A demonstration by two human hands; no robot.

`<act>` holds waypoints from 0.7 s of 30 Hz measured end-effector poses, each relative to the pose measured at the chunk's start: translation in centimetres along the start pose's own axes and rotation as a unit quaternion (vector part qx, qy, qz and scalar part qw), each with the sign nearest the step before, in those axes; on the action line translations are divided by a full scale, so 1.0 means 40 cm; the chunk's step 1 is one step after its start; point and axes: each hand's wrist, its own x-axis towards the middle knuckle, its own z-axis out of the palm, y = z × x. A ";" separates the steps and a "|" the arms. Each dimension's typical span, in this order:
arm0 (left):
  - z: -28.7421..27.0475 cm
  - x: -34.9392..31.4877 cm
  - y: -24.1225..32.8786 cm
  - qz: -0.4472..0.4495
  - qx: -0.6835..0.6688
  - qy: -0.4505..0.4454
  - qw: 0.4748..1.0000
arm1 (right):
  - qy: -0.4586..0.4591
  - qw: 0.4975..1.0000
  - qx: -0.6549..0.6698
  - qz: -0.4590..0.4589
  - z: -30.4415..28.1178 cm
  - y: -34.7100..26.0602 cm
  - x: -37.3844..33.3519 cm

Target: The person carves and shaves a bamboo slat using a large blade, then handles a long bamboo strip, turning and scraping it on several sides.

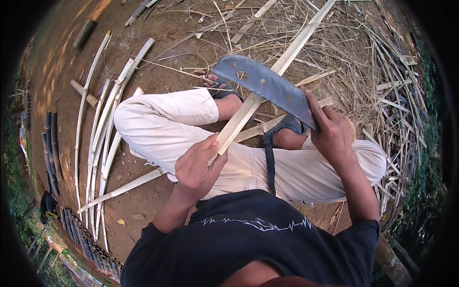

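My left hand [197, 168] is closed round the near end of a long, pale split-bamboo strip [240, 118], which slants away up to the right past the top edge. Across the strip lies a wide, dark machete blade [270, 86] with several holes in it, its rounded tip pointing left. My right hand [333, 136] grips the machete at its right end, with fingers at the base of the blade; the handle is mostly hidden in the palm. The blade covers part of the strip, and whether its edge bites into the bamboo cannot be seen.
My crossed legs in pale trousers [153, 112] and sandalled feet are under the strip. Several long split-bamboo strips [106, 122] lie on the dirt at left. Thin shavings [344, 52] heap at the far right. Dark bamboo poles [51, 146] and a short log [85, 34] lie farther left.
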 end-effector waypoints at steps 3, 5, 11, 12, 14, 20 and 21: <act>0.006 -0.026 -0.011 -0.109 -0.035 -0.025 0.993 | -0.012 0.993 0.055 -0.105 0.012 -0.121 -0.035; 0.028 -0.057 0.002 -0.147 -0.093 0.072 0.982 | -0.054 0.986 0.089 -0.134 -0.002 -0.179 -0.048; 0.039 -0.029 0.046 -0.387 -0.387 0.046 0.836 | -0.025 0.996 0.027 -0.076 -0.006 -0.148 -0.007; 0.042 -0.031 0.043 -0.388 -0.390 0.042 0.834 | -0.064 0.998 0.013 -0.020 -0.012 -0.120 0.004; 0.050 -0.035 0.044 -0.392 -0.397 0.037 0.829 | -0.094 0.995 0.024 0.027 -0.031 -0.079 0.029; 0.057 -0.025 0.051 -0.417 -0.375 0.023 0.827 | -0.074 0.995 -0.008 -0.066 -0.032 -0.103 0.009; 0.052 -0.029 0.049 -0.415 -0.370 0.023 0.831 | -0.057 0.996 -0.006 -0.074 -0.023 -0.082 0.025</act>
